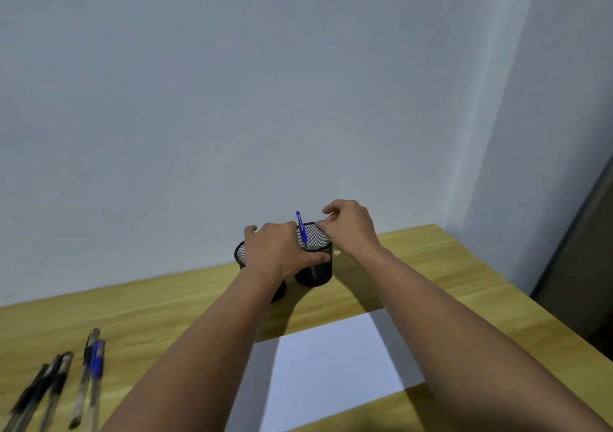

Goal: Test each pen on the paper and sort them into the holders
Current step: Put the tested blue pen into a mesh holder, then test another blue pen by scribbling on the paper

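A: Item one, the grips?
B: Left hand [277, 249]: fingers curled round the rim of the right mesh holder [315, 262], steadying it. Right hand [348, 227]: poised over that rim, fingers loosely curled, holding nothing I can make out.

A: Contents?
B: One blue pen [301, 229], standing tilted inside the right mesh holder. A left mesh holder [240, 254] sits just beside it, largely hidden by the left hand.

A: Further out?
B: White paper [331, 372] near centre on the yellow table [185, 302]; loose pens [66, 378] at near left, blurred.

A: Step in hand?
B: Judged: a tested pen is just sorted. Next move calls for reaching to near left, picking one loose pen, and trying it on the paper.
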Tool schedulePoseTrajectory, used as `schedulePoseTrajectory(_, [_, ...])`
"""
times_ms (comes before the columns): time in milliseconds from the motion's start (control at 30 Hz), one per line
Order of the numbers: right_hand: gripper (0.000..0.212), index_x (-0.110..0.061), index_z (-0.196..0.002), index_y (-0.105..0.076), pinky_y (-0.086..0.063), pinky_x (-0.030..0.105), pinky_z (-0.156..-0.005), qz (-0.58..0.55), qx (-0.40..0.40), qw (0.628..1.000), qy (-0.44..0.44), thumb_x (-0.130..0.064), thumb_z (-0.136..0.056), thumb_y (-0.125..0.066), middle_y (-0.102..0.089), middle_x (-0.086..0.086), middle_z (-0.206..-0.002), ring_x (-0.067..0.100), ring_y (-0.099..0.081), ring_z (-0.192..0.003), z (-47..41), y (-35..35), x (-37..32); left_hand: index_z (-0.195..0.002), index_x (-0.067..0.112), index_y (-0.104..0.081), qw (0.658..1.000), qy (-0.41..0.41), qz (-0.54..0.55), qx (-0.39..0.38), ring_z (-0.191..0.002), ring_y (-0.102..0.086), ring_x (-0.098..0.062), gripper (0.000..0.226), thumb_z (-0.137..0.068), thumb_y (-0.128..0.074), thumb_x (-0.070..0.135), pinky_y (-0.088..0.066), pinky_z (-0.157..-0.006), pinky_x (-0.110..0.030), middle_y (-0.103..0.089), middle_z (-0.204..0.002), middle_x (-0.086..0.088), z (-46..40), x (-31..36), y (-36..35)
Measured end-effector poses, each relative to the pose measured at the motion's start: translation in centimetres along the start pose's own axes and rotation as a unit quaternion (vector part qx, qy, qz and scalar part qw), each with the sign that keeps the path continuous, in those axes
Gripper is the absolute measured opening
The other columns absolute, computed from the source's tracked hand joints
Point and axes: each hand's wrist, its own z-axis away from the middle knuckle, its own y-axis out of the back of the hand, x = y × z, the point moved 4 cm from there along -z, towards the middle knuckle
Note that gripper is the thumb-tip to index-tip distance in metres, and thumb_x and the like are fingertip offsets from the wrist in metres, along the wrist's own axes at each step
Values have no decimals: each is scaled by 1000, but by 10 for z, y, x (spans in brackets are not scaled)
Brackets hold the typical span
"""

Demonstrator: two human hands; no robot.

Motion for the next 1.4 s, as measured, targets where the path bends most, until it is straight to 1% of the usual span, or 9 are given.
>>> schedulePoseTrajectory(267, [28, -19, -118, -79, -57, 35, -97, -19, 25, 999, 43, -25, -92, -71, -79, 0, -115, 21, -72, -108, 39, 19, -55, -86, 23, -52, 999, 26, -16, 41, -93, -61, -24, 75, -74, -34, 94, -42, -84, -44, -68, -88, 2, 54, -43, 72])
schedulePoseTrajectory(433, [14, -21, -102, -82, -59, 37, -93, -38, -40, 996, 71, -25, -92, -73, -79, -4, -105, 21, -72, -100, 83, -13, -107, -130, 22, -62, 995, 96, 2, 33, -122, -58, -24, 61, -94, -43, 67, -47, -94, -43, -69, -124, 3, 108, -119, 104])
schedulePoseTrajectory(567, [9, -20, -89, -81, -56, 32, -83, -25, -122, 989, 85, -23, -91, -73, -79, -5, -94, 18, -72, -94, 121, -60, -140, -140, 27, -57, 988, 153, 9, 15, -130, -54, -19, 49, -97, -52, 49, -50, -99, -40, -63, -137, 7, 156, -185, 112])
schedulePoseTrajectory(767, [11, -21, -75, -77, -65, 38, -84, 18, -260, 959, 109, -17, -86, -78, -79, -1, -81, 20, -75, -76, 170, -151, -169, -136, 32, -60, 980, 196, 35, -7, -124, -58, -15, 39, -98, -56, 38, -53, -91, -36, -63, -136, 10, 211, -254, 88])
schedulePoseTrajectory(867, [17, -15, -81, -74, -65, 41, -84, 29, -315, 944, 92, -27, -90, -83, -77, 2, -84, 21, -74, -79, 195, -190, -171, -130, 33, -65, 981, 187, 46, -12, -114, -62, -16, 35, -96, -57, 36, -55, -87, -37, -66, -129, 10, 222, -264, 69])
schedulePoseTrajectory(1000, [31, -11, -90, -72, -60, 40, -79, 94, -340, 932, 84, -39, -85, -83, -76, 7, -94, 28, -74, -93, 216, -224, -175, -117, 34, -71, 987, 162, 12, -22, -95, -67, -19, 28, -95, -54, 33, -56, -78, -37, -74, -109, 7, 229, -271, 52])
schedulePoseTrajectory(1167, [27, -14, -101, -60, -51, 33, -65, 202, -322, 919, 101, -32, -86, -75, -63, 1, -89, 25, -65, -87, 222, -238, -183, -114, 34, -74, 988, 150, 15, 16, -85, -68, -20, 27, -96, -54, 35, -55, -73, -37, -76, -99, 6, 233, -280, 45])
schedulePoseTrajectory(1267, [30, -15, -101, -57, -49, 34, -68, 216, -314, 920, 95, -36, -89, -74, -61, 1, -92, 27, -63, -89, 218, -230, -184, -115, 31, -73, 989, 143, 9, 31, -89, -68, -21, 27, -95, -55, 34, -55, -76, -37, -75, -100, 6, 233, -281, 46])
schedulePoseTrajectory(1400, [30, -3, -93, -74, -60, 42, -68, 112, -340, 931, 67, -33, -93, -75, -76, 10, -86, 28, -73, -78, 199, -206, -173, -140, 28, -60, 990, 124, 51, 52, -117, -61, -25, 46, -95, -62, 35, -53, -88, -40, -70, -126, 3, 229, -273, 56])
